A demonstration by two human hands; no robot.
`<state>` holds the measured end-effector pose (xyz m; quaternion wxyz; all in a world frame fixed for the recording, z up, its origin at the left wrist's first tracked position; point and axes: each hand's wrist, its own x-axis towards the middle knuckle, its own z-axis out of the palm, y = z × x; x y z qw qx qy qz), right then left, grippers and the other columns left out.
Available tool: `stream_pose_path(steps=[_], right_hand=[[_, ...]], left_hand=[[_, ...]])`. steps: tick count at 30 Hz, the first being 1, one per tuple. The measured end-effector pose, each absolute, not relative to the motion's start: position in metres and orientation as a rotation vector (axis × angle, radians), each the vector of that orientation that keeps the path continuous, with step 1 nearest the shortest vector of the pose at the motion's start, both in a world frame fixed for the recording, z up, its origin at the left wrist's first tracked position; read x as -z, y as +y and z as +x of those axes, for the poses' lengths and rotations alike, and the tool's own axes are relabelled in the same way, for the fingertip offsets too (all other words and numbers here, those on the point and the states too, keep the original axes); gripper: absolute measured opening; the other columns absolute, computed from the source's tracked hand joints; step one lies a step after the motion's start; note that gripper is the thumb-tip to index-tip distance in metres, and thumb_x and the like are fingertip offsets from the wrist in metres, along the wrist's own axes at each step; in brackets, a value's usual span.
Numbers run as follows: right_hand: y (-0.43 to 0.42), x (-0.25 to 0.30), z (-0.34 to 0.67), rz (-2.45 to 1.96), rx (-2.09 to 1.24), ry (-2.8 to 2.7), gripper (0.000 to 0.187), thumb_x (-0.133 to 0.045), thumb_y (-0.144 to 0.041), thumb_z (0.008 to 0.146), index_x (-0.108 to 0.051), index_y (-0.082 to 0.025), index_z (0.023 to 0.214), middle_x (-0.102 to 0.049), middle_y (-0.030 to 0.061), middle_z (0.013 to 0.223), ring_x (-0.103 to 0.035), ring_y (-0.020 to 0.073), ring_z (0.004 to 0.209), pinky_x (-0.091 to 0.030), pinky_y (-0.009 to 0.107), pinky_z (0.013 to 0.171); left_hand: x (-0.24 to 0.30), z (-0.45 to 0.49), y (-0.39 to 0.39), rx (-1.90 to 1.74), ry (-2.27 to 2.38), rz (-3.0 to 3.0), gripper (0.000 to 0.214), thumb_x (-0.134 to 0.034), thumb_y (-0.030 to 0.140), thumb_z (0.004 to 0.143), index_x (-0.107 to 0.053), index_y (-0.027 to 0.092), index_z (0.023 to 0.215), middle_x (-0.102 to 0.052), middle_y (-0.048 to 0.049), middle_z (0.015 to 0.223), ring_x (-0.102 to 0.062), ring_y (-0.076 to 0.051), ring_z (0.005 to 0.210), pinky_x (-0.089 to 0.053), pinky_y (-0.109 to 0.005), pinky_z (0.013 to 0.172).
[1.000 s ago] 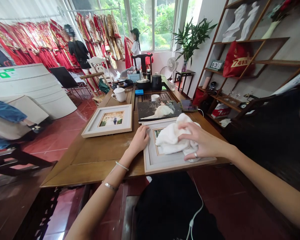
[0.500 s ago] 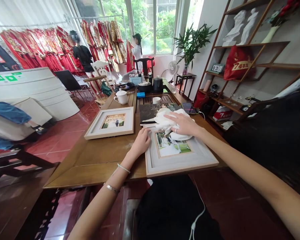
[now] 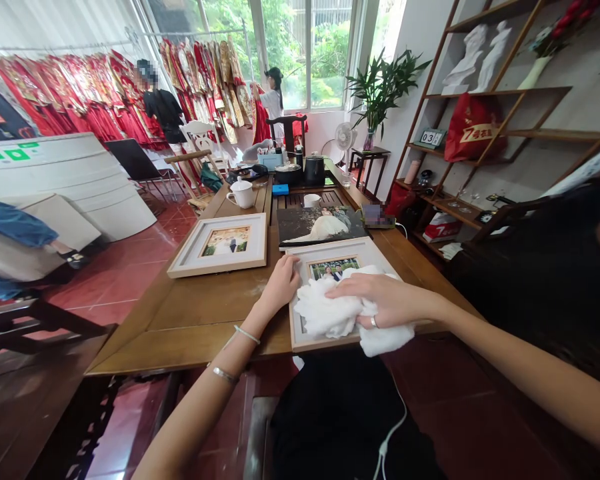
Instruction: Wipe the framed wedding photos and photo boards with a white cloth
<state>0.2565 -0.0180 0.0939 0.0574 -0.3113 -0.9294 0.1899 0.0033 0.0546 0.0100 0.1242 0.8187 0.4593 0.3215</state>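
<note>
A pale wooden picture frame [image 3: 380, 252] lies face up at the table's near edge. My left hand [image 3: 281, 281] is closed on its left side, fingers curled over the rim. A crumpled white cloth [image 3: 325, 312] is pressed onto the lower half of the frame, bunched under my right hand [image 3: 384, 298], which grips it. The cloth hides much of the couple's photo inside, and one corner hangs past the frame's near edge. Just behind lies a dark photo panel [image 3: 293, 223] showing a white gown. Left of it rests a second framed photo [image 3: 190, 260].
The wooden table [image 3: 205, 313] also bears a white lidded teapot [image 3: 241, 195], a white cup [image 3: 312, 200], a blue box [image 3: 280, 190], a black kettle [image 3: 315, 170] and a phone [image 3: 379, 216] with a cable. Two people stand by racks of red garments [image 3: 80, 100].
My right hand has drawn the cloth from the frame's far edge toward me, over its lower half. The dark panel behind is uncovered. My left hand stays on the frame's left side.
</note>
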Motion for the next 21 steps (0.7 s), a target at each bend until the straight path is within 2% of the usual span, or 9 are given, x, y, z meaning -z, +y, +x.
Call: stream_pose_path(steps=[5, 8, 11, 16, 21], right_hand=[[-0.005, -0.093, 0.284, -1.224, -0.243, -2.808, 0.057, -0.06, -0.021, 0.07, -0.06, -0.025, 0.127, -0.062, 0.0055, 0.129, -0.055, 0.0284, 0.115, -0.045, 0.04, 0.091], [0.017, -0.085, 0.297, -1.406, 0.06, -2.698, 0.054, -0.057, -0.025, 0.074, -0.06, -0.023, 0.128, -0.061, 0.0072, 0.131, -0.055, 0.0305, 0.114, -0.046, 0.042, 0.089], [0.041, -0.079, 0.298, -1.523, 0.203, -2.597, 0.053, -0.056, -0.029, 0.077, -0.059, -0.023, 0.129, -0.061, 0.0073, 0.13, -0.055, 0.0308, 0.112, -0.047, 0.042, 0.086], [0.076, -0.075, 0.28, -1.65, 0.152, -2.422, 0.054, -0.056, -0.035, 0.079, -0.057, -0.022, 0.131, -0.056, 0.0085, 0.136, -0.057, 0.0305, 0.113, -0.047, 0.041, 0.088], [0.083, -0.074, 0.249, -1.656, -0.005, -2.476, 0.066, -0.06, -0.036, 0.077, -0.048, -0.02, 0.14, -0.051, 0.009, 0.143, -0.056, 0.033, 0.119, -0.045, 0.042, 0.093]], left_hand=[[-0.01, 0.004, 0.056, -0.905, 1.354, 2.403, 0.031, -0.042, 0.006, 0.082, -0.051, 0.015, 0.11, -0.057, -0.0147, 0.116, -0.052, -0.027, 0.118, -0.042, -0.045, 0.104], [-0.01, 0.003, 0.056, -0.9, 1.345, 2.415, 0.03, -0.042, 0.007, 0.083, -0.051, 0.015, 0.11, -0.057, -0.0142, 0.116, -0.052, -0.027, 0.118, -0.043, -0.045, 0.104], [-0.009, 0.003, 0.057, -0.906, 1.341, 2.423, 0.029, -0.042, 0.007, 0.083, -0.051, 0.016, 0.11, -0.056, -0.0133, 0.116, -0.052, -0.026, 0.118, -0.042, -0.044, 0.104], [-0.009, 0.002, 0.057, -0.901, 1.331, 2.426, 0.029, -0.041, 0.008, 0.084, -0.05, 0.015, 0.11, -0.056, -0.0137, 0.116, -0.052, -0.026, 0.119, -0.042, -0.044, 0.104], [-0.009, 0.003, 0.057, -0.912, 1.342, 2.406, 0.026, -0.041, 0.01, 0.085, -0.051, 0.015, 0.109, -0.056, -0.0141, 0.117, -0.053, -0.026, 0.116, -0.041, -0.044, 0.104]])
